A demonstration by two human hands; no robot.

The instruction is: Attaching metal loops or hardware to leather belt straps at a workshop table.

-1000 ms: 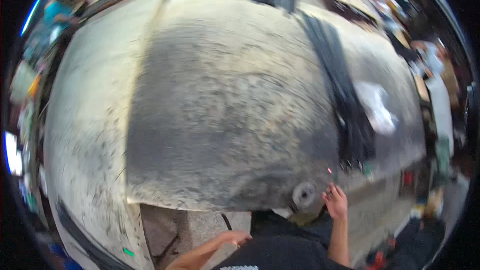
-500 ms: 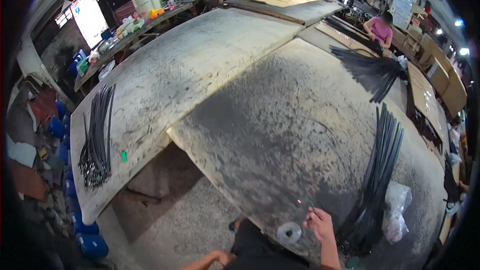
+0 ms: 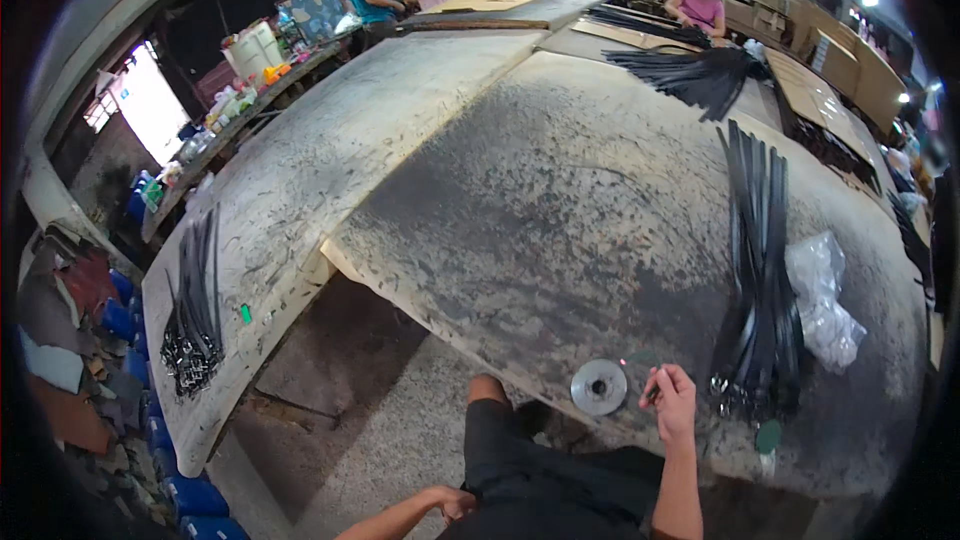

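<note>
Two hands of yours lie at the near side of the worn tabletop [image 3: 560, 190]. Your right hand [image 3: 672, 405], over the near edge region, has its fingers curled and fingertips drawn together, pinching a thin green piece [image 3: 645, 355]. This piece projects leftward from your fingertips, its slightly curved long axis running crosswise, its bright reddish end to your left, near the upper rim of a round grey disc [image 3: 588, 395] with a central hole. Your left hand [image 3: 457, 505] is curled beside your thigh; whether it grips anything cannot be told.

To your right, a bundle of black straps [image 3: 752, 250] extends away from you, its shiny metal ends toward you; a crumpled clear plastic bag [image 3: 825, 300] lies just beside it, and a dark green round piece [image 3: 768, 436] near those ends. Any print on the cardboard boxes [image 3: 835, 60] at far right is too small to read.

The near edge slants from a corner at your left down past the disc; beyond that corner, the concrete floor [image 3: 410, 410] shows. Ahead of the disc, a broad dark-stained stretch reaches toward the pale seam [image 3: 430, 140].
</note>
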